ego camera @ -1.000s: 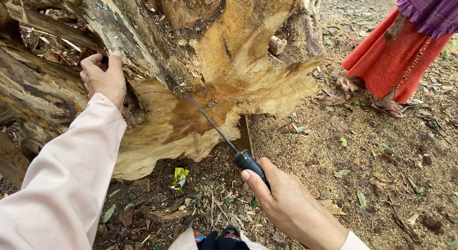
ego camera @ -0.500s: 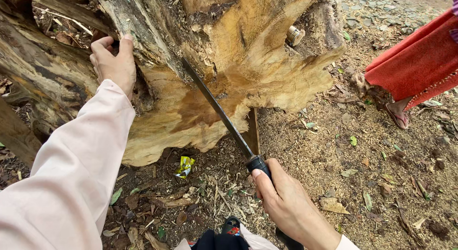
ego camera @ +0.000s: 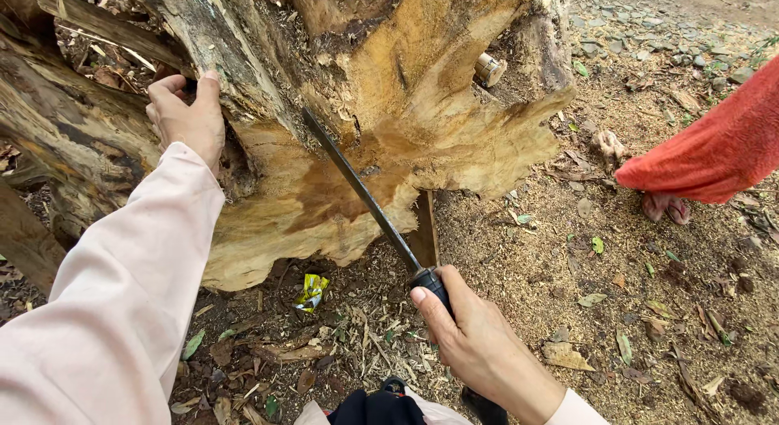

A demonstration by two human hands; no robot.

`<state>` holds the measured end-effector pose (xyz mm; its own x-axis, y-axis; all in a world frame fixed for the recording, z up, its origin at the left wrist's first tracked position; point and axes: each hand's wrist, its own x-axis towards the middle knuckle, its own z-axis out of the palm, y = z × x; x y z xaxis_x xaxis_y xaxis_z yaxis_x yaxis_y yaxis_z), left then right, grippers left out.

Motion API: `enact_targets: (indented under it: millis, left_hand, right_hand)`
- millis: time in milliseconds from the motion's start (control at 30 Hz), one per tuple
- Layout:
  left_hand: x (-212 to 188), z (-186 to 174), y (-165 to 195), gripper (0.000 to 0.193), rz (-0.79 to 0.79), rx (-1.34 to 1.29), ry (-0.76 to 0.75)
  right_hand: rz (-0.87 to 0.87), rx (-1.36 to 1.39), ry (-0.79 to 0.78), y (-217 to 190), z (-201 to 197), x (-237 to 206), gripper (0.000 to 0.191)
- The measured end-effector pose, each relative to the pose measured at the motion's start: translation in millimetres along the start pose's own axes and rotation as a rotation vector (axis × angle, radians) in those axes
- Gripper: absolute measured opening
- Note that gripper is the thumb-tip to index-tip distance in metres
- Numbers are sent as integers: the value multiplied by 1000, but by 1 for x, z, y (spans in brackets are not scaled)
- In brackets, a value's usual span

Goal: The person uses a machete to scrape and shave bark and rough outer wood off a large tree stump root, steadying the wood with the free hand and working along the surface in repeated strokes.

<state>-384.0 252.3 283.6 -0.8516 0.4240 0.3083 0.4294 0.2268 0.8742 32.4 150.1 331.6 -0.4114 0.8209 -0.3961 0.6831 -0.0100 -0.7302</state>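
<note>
Slanting up-left into the stump [ego camera: 341,173], saw [ego camera: 361,194] in fisted right hand [ego camera: 479,344]; left hand [ego camera: 188,116] clutching bark.

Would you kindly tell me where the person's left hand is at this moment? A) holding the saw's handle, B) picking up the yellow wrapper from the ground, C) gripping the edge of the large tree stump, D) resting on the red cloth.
C: the left hand grips the bark edge of the tree stump, while the right hand holds the saw.

Outdoors: tree stump [ego camera: 389,125], littered dirt ground [ego camera: 649,311]
</note>
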Motion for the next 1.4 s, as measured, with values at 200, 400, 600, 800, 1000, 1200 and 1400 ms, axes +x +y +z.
enact_targets:
  millis: [200, 400, 600, 800, 1000, 1200, 1400]
  left_hand:
    - [-2, -3, 3, 60, -9, 16, -19]
    - [-5, -5, 3, 57, 42, -16, -18]
    - [-8, -6, 2, 60, 54, -23, -18]
    - [-3, -4, -1, 61, 33, 1, -1]
    - [0, -3, -5, 62, 66, -15, 8]
    - [3, -4, -6, 63, 67, -33, -24]
    - [3, -4, 2, 64, 3, -42, -47]
  right_hand:
    - [37, 122, -73, 4, 4, -2, 31]
    - [28, 153, -50, 10, 6, -3, 29]
    - [6, 78, -84, 15, 10, -1, 32]
    - [45, 130, -123, 18, 11, 5, 29]
    - [116, 285, -114, 22, 17, 11, 34]
    - [2, 111, 82, 21, 21, 9, 33]
    - [-51, 10, 136, 24, 8, 22, 37]
